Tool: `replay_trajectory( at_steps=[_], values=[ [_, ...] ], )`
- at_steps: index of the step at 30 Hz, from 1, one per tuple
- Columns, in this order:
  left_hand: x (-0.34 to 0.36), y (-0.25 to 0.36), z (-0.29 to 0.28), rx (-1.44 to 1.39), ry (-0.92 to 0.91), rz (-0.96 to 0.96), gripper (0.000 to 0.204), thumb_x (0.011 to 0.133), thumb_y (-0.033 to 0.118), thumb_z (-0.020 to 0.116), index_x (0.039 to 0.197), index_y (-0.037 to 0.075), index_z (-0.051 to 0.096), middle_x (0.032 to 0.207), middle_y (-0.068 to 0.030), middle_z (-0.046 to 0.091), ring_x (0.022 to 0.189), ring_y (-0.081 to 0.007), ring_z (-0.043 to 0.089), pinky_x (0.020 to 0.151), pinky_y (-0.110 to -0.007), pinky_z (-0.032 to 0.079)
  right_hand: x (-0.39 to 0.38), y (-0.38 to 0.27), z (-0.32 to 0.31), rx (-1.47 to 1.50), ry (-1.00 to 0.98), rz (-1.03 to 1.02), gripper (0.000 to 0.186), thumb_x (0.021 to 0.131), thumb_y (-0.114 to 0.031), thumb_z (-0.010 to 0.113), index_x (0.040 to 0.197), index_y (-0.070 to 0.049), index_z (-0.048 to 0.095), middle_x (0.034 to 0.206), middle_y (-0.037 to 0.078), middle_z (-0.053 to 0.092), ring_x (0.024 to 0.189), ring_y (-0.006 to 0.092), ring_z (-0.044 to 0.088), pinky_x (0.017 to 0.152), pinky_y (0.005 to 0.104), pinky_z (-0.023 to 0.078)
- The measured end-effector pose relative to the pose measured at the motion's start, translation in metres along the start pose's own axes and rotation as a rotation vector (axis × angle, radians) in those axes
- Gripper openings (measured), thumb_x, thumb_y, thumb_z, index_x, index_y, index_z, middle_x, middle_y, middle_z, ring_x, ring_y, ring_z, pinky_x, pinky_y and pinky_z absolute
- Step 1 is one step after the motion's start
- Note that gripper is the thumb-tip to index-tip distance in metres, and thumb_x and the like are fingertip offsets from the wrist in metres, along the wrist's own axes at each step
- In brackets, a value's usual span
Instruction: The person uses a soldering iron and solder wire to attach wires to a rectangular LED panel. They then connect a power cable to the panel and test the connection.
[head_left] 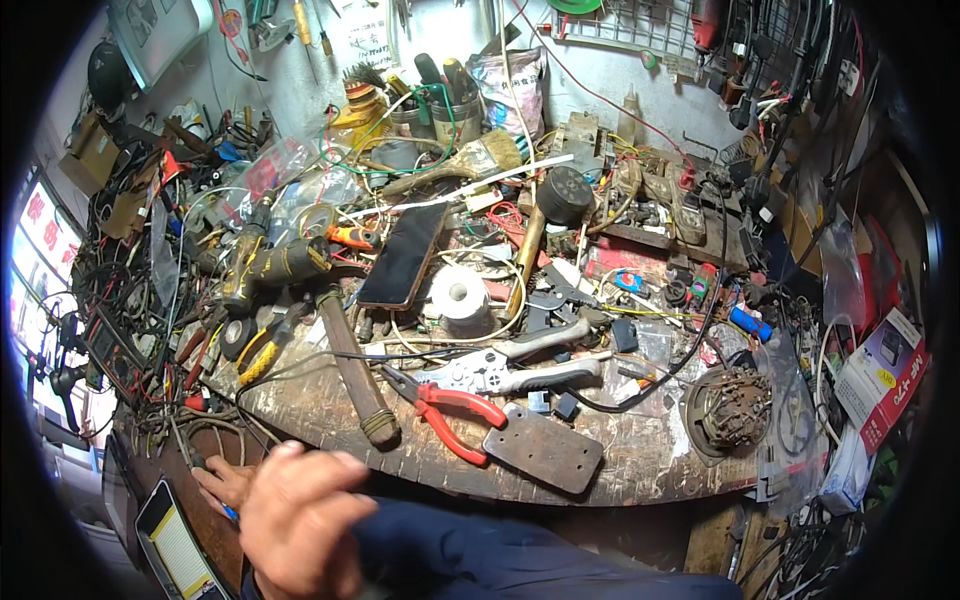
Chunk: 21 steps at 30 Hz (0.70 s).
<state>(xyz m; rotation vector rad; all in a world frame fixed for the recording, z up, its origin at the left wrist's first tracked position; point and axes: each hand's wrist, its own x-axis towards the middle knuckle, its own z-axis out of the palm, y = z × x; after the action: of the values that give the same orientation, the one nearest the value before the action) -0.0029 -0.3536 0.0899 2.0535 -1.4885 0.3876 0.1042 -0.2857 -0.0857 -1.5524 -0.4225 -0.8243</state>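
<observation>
My left hand (228,486) is low at the left, by the bench's front edge. Its fingers are bent around something I cannot make out; a small blue piece shows beside them. Close to the camera, my right hand (305,525) is raised and partly covers the left one. Motion smears its half-curled fingers, so whether it grips anything stays unclear. Below the left hand lies a flat dark-framed device (180,545) with a pale yellow face. Nearest the right hand on the bench are a wooden-handled hammer (355,375) and red-handled pliers (455,420).
Wire strippers (505,375), a drilled metal plate (545,448), a white roll (460,297) and a black phone (405,256) lie mid-bench. A cordless drill (275,268) sits left. Right stand a dirty round motor part (735,410) and a printed box (885,375). Tangled cables crowd both sides.
</observation>
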Motion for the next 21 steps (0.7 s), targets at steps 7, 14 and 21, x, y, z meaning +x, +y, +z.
replay_trajectory(
  at_steps=[7,14,21],
  values=[
    [0.048,0.065,-0.012,-0.318,-0.032,0.237,0.013,0.085,0.003,0.070,0.097,0.000,0.071,0.101,-0.0180,0.075,0.092,-0.0330,0.075,0.087,-0.049,0.058,0.003,-0.005,-0.014,-0.062,0.044,-0.001,0.038,0.092,-0.017,0.071,0.127,-0.003,0.065,0.108,0.019,0.062,0.085,0.0385,0.068,0.070,0.0449,0.057],
    [0.039,0.051,0.019,-0.259,0.012,0.325,0.023,0.086,0.020,0.072,0.108,0.014,0.071,0.109,-0.0038,0.074,0.097,-0.0173,0.073,0.096,-0.040,0.057,0.003,-0.006,-0.006,-0.084,0.041,0.021,0.037,0.093,-0.021,0.071,0.125,-0.004,0.066,0.104,0.020,0.062,0.081,0.0387,0.067,0.067,0.0465,0.056],
    [0.041,0.071,0.075,-0.405,0.598,0.353,0.026,0.097,0.024,0.064,0.112,0.003,0.066,0.092,-0.0088,0.064,0.078,-0.0212,0.061,0.077,-0.042,0.056,0.004,-0.004,-0.002,-0.170,0.042,-0.016,0.035,0.091,-0.020,0.073,0.123,-0.006,0.068,0.102,0.018,0.064,0.076,0.0364,0.068,0.064,0.0447,0.057]
  ],
)
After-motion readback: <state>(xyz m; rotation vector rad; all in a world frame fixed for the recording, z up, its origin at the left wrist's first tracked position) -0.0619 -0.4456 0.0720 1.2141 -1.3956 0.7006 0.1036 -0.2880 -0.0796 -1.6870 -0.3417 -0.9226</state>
